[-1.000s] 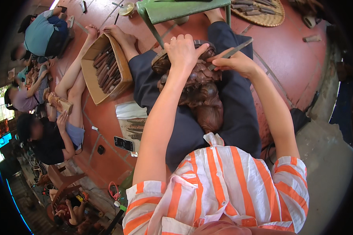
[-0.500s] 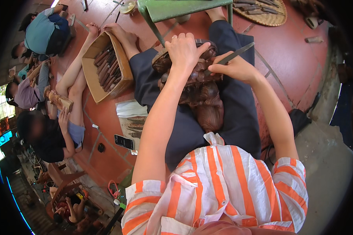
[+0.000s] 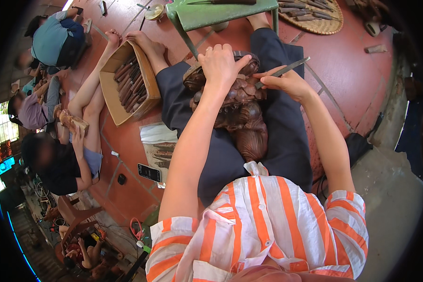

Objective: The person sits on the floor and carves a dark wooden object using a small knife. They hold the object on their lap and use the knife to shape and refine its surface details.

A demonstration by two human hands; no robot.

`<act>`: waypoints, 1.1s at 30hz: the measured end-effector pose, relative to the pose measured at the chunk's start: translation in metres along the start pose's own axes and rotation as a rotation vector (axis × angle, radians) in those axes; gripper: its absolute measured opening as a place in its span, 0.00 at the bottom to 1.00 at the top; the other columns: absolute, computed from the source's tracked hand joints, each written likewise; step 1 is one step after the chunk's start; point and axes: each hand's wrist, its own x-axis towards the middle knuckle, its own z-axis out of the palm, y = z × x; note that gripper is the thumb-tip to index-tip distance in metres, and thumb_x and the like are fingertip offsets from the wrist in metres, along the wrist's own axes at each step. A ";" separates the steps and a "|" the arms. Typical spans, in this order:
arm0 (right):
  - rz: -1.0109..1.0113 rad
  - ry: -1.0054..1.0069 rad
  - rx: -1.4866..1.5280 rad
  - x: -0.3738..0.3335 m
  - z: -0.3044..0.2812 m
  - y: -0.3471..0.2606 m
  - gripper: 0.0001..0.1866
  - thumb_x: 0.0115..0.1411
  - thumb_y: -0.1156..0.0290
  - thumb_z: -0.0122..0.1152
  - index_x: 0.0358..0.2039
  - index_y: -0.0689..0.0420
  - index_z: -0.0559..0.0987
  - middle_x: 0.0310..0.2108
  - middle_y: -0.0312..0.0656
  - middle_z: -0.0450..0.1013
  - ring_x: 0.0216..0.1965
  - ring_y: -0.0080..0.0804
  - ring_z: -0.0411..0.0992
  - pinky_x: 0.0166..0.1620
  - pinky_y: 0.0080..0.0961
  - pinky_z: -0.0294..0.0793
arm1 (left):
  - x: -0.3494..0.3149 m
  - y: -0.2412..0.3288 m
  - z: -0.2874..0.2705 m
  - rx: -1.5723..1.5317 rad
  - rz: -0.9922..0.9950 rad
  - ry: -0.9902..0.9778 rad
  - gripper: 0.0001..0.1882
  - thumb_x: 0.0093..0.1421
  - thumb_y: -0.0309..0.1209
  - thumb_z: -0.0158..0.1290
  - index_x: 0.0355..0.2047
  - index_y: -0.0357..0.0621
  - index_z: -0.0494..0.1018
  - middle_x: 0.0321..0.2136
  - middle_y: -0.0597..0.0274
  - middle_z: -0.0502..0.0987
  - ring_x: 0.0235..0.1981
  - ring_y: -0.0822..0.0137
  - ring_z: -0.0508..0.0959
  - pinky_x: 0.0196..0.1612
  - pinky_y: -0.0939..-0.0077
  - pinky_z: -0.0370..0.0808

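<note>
A dark brown wood carving point(image 3: 249, 124), with rounded, scale-like relief, lies between my legs in my lap. My left hand point(image 3: 218, 66) grips its far end, fingers over the edge and thumb stretched to the right. At the carving's right side, my right hand point(image 3: 285, 83) pinches a flat, grey metal file point(image 3: 291, 66). One end of the file points up and right past my knuckles; the lower end is at the carved surface. Whether that end touches the wood is hard to tell.
A green stool point(image 3: 221, 15) with a chisel-like tool on it stands ahead. Wooden-handled tools fill a cardboard box point(image 3: 109, 101) at left and a woven tray point(image 3: 336, 28) at far right. A phone point(image 3: 149, 172) lies on the floor. A person at left holds a carving point(image 3: 74, 121).
My right hand and the file have shifted slightly up and to the right along the carving. My left hand keeps its grip. The view has tipped a little, showing more of the stool top.
</note>
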 end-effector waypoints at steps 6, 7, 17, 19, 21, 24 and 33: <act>-0.084 -0.110 -0.324 -0.001 0.014 -0.016 0.13 0.54 0.64 0.63 0.28 0.63 0.81 0.29 0.42 0.77 0.36 0.23 0.73 0.40 0.19 0.71 | -0.001 -0.001 -0.002 -0.008 0.006 0.002 0.27 0.45 0.55 0.60 0.23 0.40 0.75 0.21 0.54 0.77 0.30 0.53 0.78 0.32 0.56 0.70; -0.103 -0.083 -0.237 0.000 0.009 -0.011 0.14 0.53 0.63 0.63 0.28 0.63 0.81 0.29 0.42 0.77 0.36 0.23 0.73 0.40 0.19 0.71 | 0.001 0.000 -0.003 -0.020 0.000 -0.002 0.27 0.45 0.55 0.60 0.22 0.40 0.75 0.20 0.54 0.77 0.30 0.53 0.78 0.32 0.56 0.70; -0.034 -0.070 -0.306 0.013 0.012 -0.017 0.09 0.53 0.67 0.63 0.27 0.61 0.80 0.24 0.33 0.73 0.27 0.18 0.67 0.31 0.17 0.65 | 0.000 -0.002 0.001 0.000 -0.004 -0.014 0.26 0.44 0.55 0.62 0.24 0.42 0.75 0.24 0.59 0.76 0.31 0.57 0.76 0.34 0.59 0.66; -0.048 -0.057 -0.316 0.014 0.016 -0.018 0.09 0.53 0.68 0.62 0.28 0.61 0.79 0.23 0.31 0.72 0.25 0.17 0.66 0.30 0.17 0.63 | -0.001 -0.002 0.001 -0.020 -0.020 -0.026 0.26 0.44 0.55 0.62 0.24 0.42 0.75 0.24 0.59 0.76 0.31 0.57 0.76 0.33 0.59 0.66; -0.063 -0.076 -0.324 0.017 0.016 -0.012 0.08 0.54 0.68 0.61 0.27 0.61 0.79 0.23 0.31 0.72 0.25 0.16 0.66 0.29 0.17 0.63 | 0.000 -0.002 0.001 -0.016 -0.019 -0.018 0.26 0.44 0.55 0.62 0.23 0.42 0.75 0.24 0.59 0.76 0.31 0.57 0.76 0.33 0.59 0.66; -0.069 -0.043 -0.310 0.015 0.024 -0.011 0.09 0.53 0.68 0.62 0.24 0.61 0.79 0.20 0.31 0.70 0.22 0.16 0.64 0.25 0.17 0.61 | 0.001 -0.002 0.002 -0.021 -0.011 -0.011 0.26 0.44 0.55 0.62 0.23 0.42 0.75 0.24 0.59 0.76 0.31 0.57 0.76 0.33 0.59 0.66; -0.053 0.015 -0.108 0.020 0.009 0.002 0.10 0.52 0.66 0.64 0.24 0.61 0.80 0.22 0.34 0.73 0.22 0.17 0.64 0.27 0.17 0.63 | -0.001 -0.003 0.002 -0.011 -0.007 -0.004 0.27 0.45 0.56 0.60 0.22 0.41 0.75 0.23 0.58 0.77 0.31 0.55 0.78 0.33 0.56 0.70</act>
